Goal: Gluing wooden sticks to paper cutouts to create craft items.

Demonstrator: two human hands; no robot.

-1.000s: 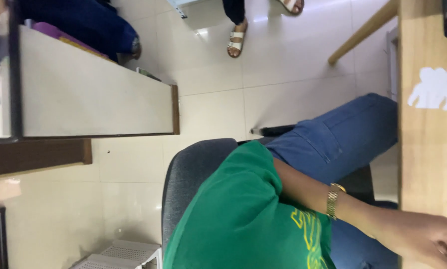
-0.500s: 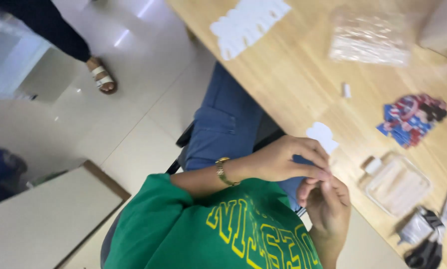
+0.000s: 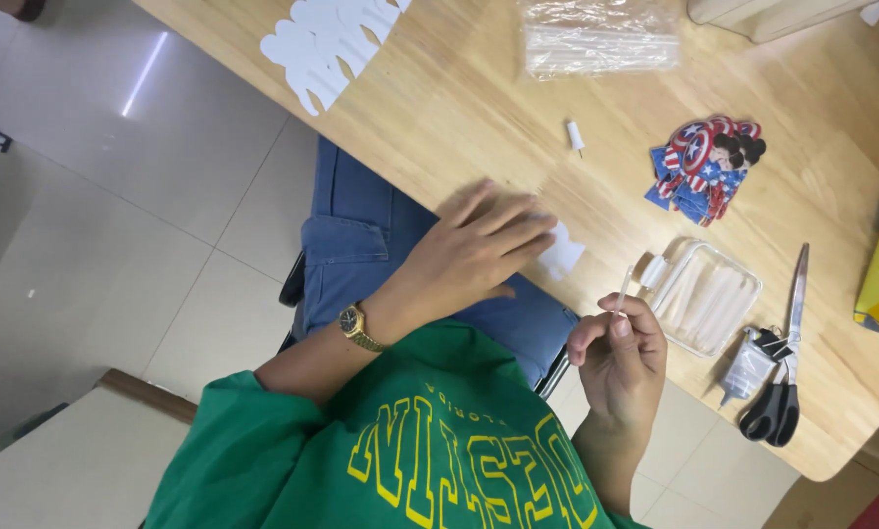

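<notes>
Here a thin clear stick (image 3: 623, 290) stands upright, pinched in the right hand (image 3: 621, 358) above the table edge (image 3: 479, 176). The left hand (image 3: 474, 250), fingers spread, blurs over a white paper cutout (image 3: 563, 253), hiding part of it.

A light wooden counter (image 3: 479, 108) runs from 12 o'clock down to 4 o'clock, its rounded corner at 4 o'clock. The floor (image 3: 116, 186) at 9 o'clock is pale glossy tile with thin grout lines and 1 bright streak of reflected light (image 3: 144, 73) near 10 o'clock. A cream, wood-edged tabletop (image 3: 62, 460) sits at 7 o'clock.
</notes>
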